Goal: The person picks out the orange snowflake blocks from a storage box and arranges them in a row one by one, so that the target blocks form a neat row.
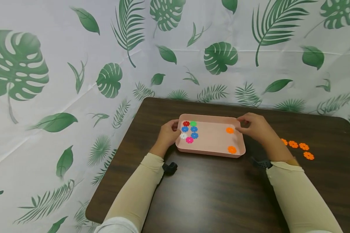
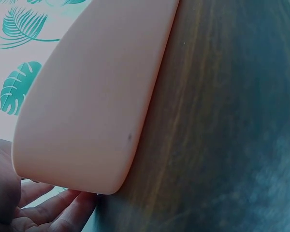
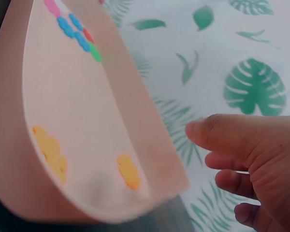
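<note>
A shallow pink tray sits on the dark table. My left hand grips its left end, thumb at the rim and fingers along the outer wall; the left wrist view shows those fingers by the tray's corner. My right hand hovers by the far right corner, its loosely bent fingers holding nothing in the right wrist view. Grouped at the tray's left end are small flower-shaped discs: red, green, white, pink and 3 blue ones. Two orange flower discs lie at its right end.
Several more orange flower discs lie on the table to the right, beyond my right forearm. A leaf-patterned cloth hangs behind the table and down its left side. Black bands circle both wrists.
</note>
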### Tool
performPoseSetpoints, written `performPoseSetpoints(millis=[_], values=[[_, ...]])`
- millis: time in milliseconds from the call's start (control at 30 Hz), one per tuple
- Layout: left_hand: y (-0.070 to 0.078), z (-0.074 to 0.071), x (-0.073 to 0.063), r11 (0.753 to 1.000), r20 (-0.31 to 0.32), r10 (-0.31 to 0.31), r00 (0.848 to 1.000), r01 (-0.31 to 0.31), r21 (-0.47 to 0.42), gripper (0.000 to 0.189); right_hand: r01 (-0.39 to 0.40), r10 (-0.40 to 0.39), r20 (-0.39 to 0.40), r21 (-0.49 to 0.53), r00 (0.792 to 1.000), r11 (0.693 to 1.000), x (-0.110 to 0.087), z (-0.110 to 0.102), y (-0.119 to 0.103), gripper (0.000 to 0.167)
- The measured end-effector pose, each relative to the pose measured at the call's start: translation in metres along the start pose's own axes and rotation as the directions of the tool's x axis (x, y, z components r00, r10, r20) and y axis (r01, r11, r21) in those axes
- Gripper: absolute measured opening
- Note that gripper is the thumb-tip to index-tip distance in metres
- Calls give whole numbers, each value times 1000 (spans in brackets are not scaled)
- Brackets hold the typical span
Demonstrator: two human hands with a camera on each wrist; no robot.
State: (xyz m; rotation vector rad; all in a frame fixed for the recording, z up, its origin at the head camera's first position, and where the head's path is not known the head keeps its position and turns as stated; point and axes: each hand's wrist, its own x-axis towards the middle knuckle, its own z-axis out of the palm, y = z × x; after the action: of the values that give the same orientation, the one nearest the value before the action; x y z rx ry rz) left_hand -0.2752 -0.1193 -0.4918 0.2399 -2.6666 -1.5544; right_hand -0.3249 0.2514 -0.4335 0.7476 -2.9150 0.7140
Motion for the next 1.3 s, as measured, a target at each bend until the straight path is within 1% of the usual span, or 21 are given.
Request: performPoseSetpoints(millis=[133,267,333,400,500,567,667,833,933,1000,1100,1300], values=[[1,2,2,1000,5,5,1000,-5,3,50,-37,34,83,32,996,999,11,10,-1,44],[2,4,2,1000,12,11,1000,-11,-2,51,-60,55,132,32,990,998,16,18,0,43],[3,4,3,1000,13,19,1000,-19,-2,51,-57,57,144,-3,988,998,19,20,0,41],[3,5,3,1000,14,19,1000,-19,1,51,-50,59,148,-62,987,997,21,23,0,40],[3,5,3,1000,15,17,1000,-17,7,51,-36,62,151,-166,987,985,25,25,-1,41],[4,3,3,1000,15,14,1000,-14,9,51,-35,70,157,-213,985,976,27,26,-2,42],[4,2,3,1000,14,8,1000,-9,9,51,-35,80,173,-250,982,968,29,27,-3,41],[3,1,3,1000,17,1,1000,-1,17,51,-34,93,201,-279,975,960,32,29,-6,36],[1,1,4,1000,23,-5,1000,5,17,52,-33,97,205,-295,974,955,33,31,-8,28],[0,0,5,1000,23,-6,1000,6,13,52,-18,86,207,-311,975,950,33,32,-9,19],[-1,-1,6,1000,19,1,1000,-2,9,51,28,47,207,-346,977,938,33,35,-9,10],[-2,-4,6,1000,18,1,1000,-1,5,51,105,-20,207,-409,978,906,37,39,-12,14]])
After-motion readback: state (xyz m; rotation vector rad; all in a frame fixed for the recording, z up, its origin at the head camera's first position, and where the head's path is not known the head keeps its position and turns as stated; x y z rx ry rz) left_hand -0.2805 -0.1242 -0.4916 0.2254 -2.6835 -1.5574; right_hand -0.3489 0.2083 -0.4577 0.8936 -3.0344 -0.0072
